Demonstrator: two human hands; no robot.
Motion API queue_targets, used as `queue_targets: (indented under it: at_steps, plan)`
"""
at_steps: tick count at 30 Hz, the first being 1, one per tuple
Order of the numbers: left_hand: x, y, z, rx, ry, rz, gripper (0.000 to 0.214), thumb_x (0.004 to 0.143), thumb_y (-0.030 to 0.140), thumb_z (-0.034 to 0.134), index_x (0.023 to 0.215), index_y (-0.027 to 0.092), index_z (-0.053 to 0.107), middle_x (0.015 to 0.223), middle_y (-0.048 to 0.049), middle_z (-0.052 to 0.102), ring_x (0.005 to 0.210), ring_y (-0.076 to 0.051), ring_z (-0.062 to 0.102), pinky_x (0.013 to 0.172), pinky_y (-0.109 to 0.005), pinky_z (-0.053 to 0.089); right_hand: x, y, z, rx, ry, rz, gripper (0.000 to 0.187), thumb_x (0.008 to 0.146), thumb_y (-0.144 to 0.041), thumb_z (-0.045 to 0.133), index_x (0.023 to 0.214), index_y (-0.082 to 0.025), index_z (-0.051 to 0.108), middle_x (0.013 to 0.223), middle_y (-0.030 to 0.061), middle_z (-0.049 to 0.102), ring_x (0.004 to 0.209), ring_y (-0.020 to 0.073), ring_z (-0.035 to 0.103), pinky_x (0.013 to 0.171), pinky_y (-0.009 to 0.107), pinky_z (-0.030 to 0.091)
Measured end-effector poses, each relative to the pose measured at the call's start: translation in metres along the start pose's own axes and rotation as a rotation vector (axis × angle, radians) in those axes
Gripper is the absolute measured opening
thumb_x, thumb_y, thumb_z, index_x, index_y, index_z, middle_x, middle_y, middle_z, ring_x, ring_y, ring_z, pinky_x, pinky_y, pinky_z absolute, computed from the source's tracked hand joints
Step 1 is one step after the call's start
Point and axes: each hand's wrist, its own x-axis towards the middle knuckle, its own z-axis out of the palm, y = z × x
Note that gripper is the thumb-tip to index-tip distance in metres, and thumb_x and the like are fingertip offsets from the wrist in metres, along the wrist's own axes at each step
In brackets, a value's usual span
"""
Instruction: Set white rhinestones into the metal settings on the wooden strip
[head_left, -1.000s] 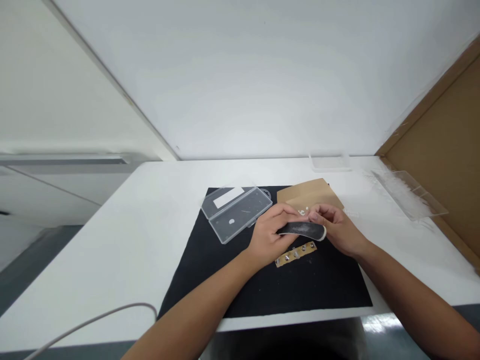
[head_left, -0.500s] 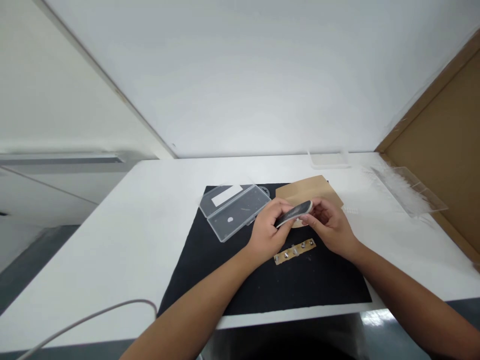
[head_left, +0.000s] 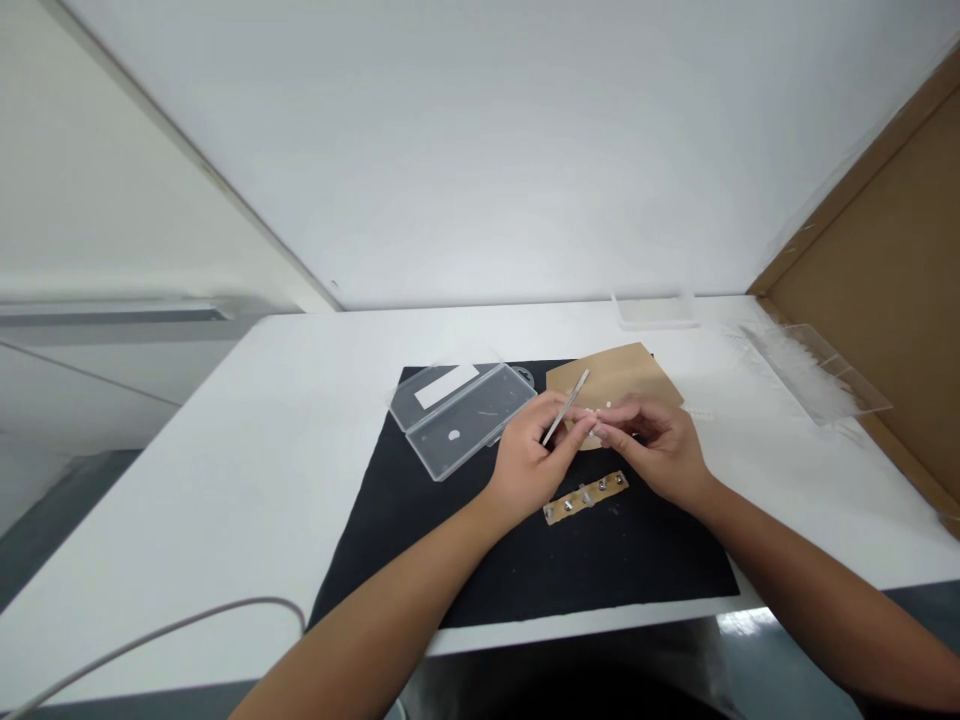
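Observation:
My left hand [head_left: 527, 466] is closed on a thin nail file [head_left: 567, 405], which shows edge-on and tilts up to the right. My right hand [head_left: 661, 452] is pinched just right of the file on something small and pale that I cannot make out. Both hands hover over a black mat [head_left: 450, 560]. A tan strip with several small metal studs [head_left: 586, 495] lies on the mat just below the hands. Behind the fingers lies a brown paper sheet [head_left: 626, 370].
An open clear plastic case [head_left: 459, 411] lies on the mat left of my hands. A clear tray [head_left: 814, 369] and a small clear box [head_left: 657, 312] sit at the back right of the white table [head_left: 225, 500]. A brown board [head_left: 885, 300] stands at the right. A grey cable [head_left: 150, 640] curves at the front left.
The file has turned from flat and dark-side-up to edge-on, tilted upward. Both hands have shifted slightly away from me and stay together.

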Motion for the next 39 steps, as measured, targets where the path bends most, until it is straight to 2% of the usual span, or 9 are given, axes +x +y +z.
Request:
queue_targets:
  at_steps: [7, 9, 11, 13, 18, 23, 28, 33, 39]
  plan:
    - [-0.001, -0.004, 0.001, -0.032, -0.035, -0.032, 0.021, 0.101, 0.039, 0.068, 0.097, 0.019, 0.071, 0.090, -0.0037, 0.069, 0.068, -0.012, 0.060, 0.064, -0.027, 0.050, 0.000, -0.003, 0.001, -0.079, 0.014, -0.006, 0.020, 0.095, -0.043, 0.075, 0.094, -0.024, 0.074, 0.086, 0.0030, 0.072, 0.070, 0.0159, 0.070, 0.065, 0.032, 0.059]
    - [-0.004, -0.005, 0.004, -0.122, -0.037, -0.059, 0.023, 0.102, 0.038, 0.066, 0.116, 0.021, 0.060, 0.097, -0.0022, 0.066, 0.059, -0.007, 0.053, 0.057, -0.024, 0.047, 0.001, -0.003, 0.000, -0.135, 0.016, 0.015, 0.022, 0.098, -0.044, 0.071, 0.094, -0.023, 0.072, 0.082, 0.0027, 0.072, 0.070, 0.0160, 0.069, 0.065, 0.031, 0.056]
    - [-0.005, -0.006, 0.006, -0.219, -0.017, -0.048, 0.040, 0.103, 0.036, 0.065, 0.133, 0.027, 0.040, 0.105, -0.0010, 0.062, 0.055, -0.004, 0.049, 0.052, -0.021, 0.044, 0.002, -0.003, -0.002, -0.164, 0.028, 0.036, 0.022, 0.100, -0.044, 0.068, 0.094, -0.023, 0.070, 0.079, 0.0020, 0.071, 0.071, 0.0160, 0.068, 0.064, 0.031, 0.054]
    - [-0.006, -0.009, 0.007, -0.255, -0.009, -0.010, 0.047, 0.105, 0.036, 0.061, 0.136, 0.031, 0.026, 0.110, -0.0003, 0.058, 0.055, -0.004, 0.049, 0.053, -0.021, 0.044, 0.002, -0.002, -0.004, -0.178, 0.072, 0.013, 0.020, 0.101, -0.042, 0.066, 0.094, -0.023, 0.069, 0.081, 0.0019, 0.070, 0.072, 0.0161, 0.068, 0.065, 0.031, 0.053]
    - [-0.005, -0.015, 0.003, -0.221, -0.091, -0.059, 0.028, 0.111, 0.042, 0.045, 0.128, 0.028, 0.027, 0.107, 0.0001, 0.056, 0.051, -0.003, 0.048, 0.052, -0.023, 0.045, 0.003, 0.001, -0.004, -0.185, 0.128, -0.069, 0.017, 0.101, -0.040, 0.067, 0.095, -0.024, 0.068, 0.086, 0.0031, 0.070, 0.074, 0.0169, 0.069, 0.061, 0.031, 0.052]
    - [0.000, -0.007, -0.004, 0.062, -0.152, -0.124, 0.018, 0.113, 0.038, 0.038, 0.111, 0.022, 0.044, 0.070, 0.0065, 0.052, 0.054, -0.012, 0.052, 0.066, -0.031, 0.048, 0.003, 0.000, -0.003, -0.211, 0.110, -0.063, 0.019, 0.101, -0.042, 0.067, 0.093, -0.024, 0.068, 0.087, 0.0042, 0.070, 0.075, 0.0178, 0.069, 0.064, 0.033, 0.054]
    - [0.009, -0.003, -0.009, 0.302, -0.085, 0.008, 0.028, 0.110, 0.032, 0.048, 0.087, 0.020, 0.060, 0.075, -0.0016, 0.061, 0.080, -0.020, 0.062, 0.081, -0.035, 0.050, 0.004, -0.001, -0.004, -0.190, 0.144, -0.040, 0.020, 0.100, -0.043, 0.068, 0.093, -0.024, 0.068, 0.086, 0.0036, 0.070, 0.074, 0.0174, 0.069, 0.065, 0.033, 0.054]
    - [0.008, -0.004, -0.010, 0.303, -0.105, 0.157, 0.024, 0.108, 0.027, 0.053, 0.105, 0.019, 0.075, 0.075, -0.0034, 0.066, 0.078, -0.019, 0.065, 0.075, -0.032, 0.053, 0.006, 0.000, -0.006, -0.171, 0.168, -0.013, 0.022, 0.101, -0.045, 0.066, 0.093, -0.024, 0.064, 0.086, 0.0035, 0.069, 0.075, 0.0175, 0.069, 0.067, 0.033, 0.055]
    - [0.003, 0.001, -0.008, 0.351, -0.142, 0.293, 0.023, 0.107, 0.021, 0.054, 0.118, 0.017, 0.074, 0.077, -0.0032, 0.065, 0.075, -0.017, 0.065, 0.073, -0.029, 0.055, 0.005, -0.003, -0.007, -0.327, 0.201, -0.082, 0.016, 0.102, -0.039, 0.063, 0.092, -0.026, 0.062, 0.083, 0.0027, 0.070, 0.071, 0.0177, 0.066, 0.061, 0.032, 0.052]
